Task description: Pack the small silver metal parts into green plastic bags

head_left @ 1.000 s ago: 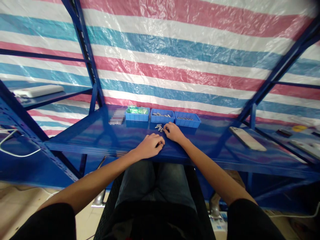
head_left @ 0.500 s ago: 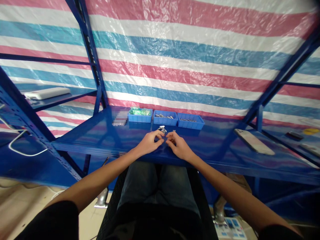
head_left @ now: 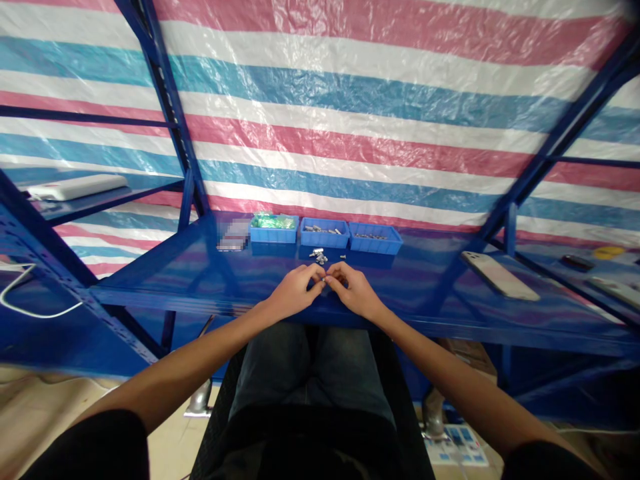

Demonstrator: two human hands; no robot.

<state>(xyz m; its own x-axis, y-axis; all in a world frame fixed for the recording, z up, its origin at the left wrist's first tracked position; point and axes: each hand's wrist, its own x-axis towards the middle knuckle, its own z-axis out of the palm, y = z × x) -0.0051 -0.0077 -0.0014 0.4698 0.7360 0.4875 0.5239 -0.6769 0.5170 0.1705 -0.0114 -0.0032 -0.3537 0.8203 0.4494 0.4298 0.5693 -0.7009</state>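
Note:
My left hand and my right hand meet over the front part of the blue table, thumbs and forefingers pinched together. Whatever sits between the fingertips is too small to name. Just beyond them lies a small pile of shiny metal parts, with one single metal piece to its right. Behind the pile stands a blue bin of metal cylinders. To its right is a blue bin of smaller metal pieces, and to its left a blue bin of green plastic bags.
A smartphone lies on the table to the right. A blurred-out flat item is beside the left bin. On the left shelf rests a white device. Blue rack posts stand at both sides, before a striped sheet.
My hands have come together so their fingertips touch. The metal pile, partly covered by my left hand before, now shows fully. The whole view has shifted slightly.

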